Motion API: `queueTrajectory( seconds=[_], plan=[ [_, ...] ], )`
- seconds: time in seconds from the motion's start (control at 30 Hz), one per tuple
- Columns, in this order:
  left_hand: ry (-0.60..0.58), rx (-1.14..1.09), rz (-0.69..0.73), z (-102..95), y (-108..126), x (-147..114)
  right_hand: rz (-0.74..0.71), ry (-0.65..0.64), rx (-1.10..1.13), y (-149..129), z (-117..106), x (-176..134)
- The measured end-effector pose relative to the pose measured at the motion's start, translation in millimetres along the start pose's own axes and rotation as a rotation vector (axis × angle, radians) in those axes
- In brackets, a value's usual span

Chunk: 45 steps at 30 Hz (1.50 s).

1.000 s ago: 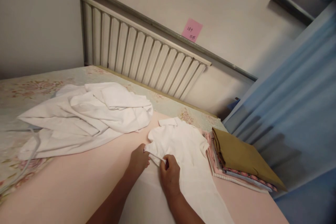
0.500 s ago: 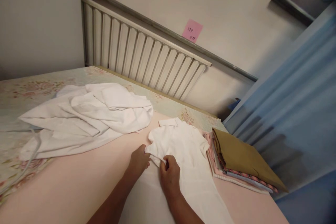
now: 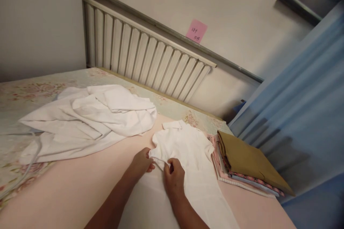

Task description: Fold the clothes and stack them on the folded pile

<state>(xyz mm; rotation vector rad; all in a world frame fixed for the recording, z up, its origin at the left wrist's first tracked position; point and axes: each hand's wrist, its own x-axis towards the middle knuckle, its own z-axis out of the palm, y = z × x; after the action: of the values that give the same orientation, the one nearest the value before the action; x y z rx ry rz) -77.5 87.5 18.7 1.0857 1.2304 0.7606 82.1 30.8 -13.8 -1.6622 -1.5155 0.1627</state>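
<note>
Left forearm edged outward; both hands pinch the white garment, collar farthest, length running away.

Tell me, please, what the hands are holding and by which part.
The left hand and right hand both hold the spread garment by one short sleeve's edge.

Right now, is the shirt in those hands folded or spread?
Spread: the shirt is laid out, its collar at the far end, left hand and right hand pinching its edge.
</note>
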Motion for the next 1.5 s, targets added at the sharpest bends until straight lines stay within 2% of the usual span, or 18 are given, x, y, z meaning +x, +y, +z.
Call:
queueTrajectory(
  seconds=[0.13,0.37,0.7,1.1,1.23,1.4,1.5],
  plan=[
    [-0.035,-0.011,-0.024,-3.4,1,1,-0.024,0.012,0.028,1,0,0],
    [-0.026,0.030,-0.017,-1.6,5,-1,-0.048,0.021,0.028,1,1,1],
    [0.137,0.197,0.120,6.4,0,0,-0.033,0.026,-0.026,0,0,1],
    [0.264,0.134,0.178,-3.4,-1,2,-0.014,0.078,-0.029,-1,-2,2],
    [0.355,0.044,0.175,-8.6,2,0,-0.017,0.101,-0.028,1,-2,2],
    [0.448,-0.318,0.149,-8.3,4,-2,0.002,0.137,-0.028,1,-3,2],
    [0.477,-0.434,0.151,-7.3,5,-2,0.007,0.142,-0.033,0,-4,2]
  ],
)
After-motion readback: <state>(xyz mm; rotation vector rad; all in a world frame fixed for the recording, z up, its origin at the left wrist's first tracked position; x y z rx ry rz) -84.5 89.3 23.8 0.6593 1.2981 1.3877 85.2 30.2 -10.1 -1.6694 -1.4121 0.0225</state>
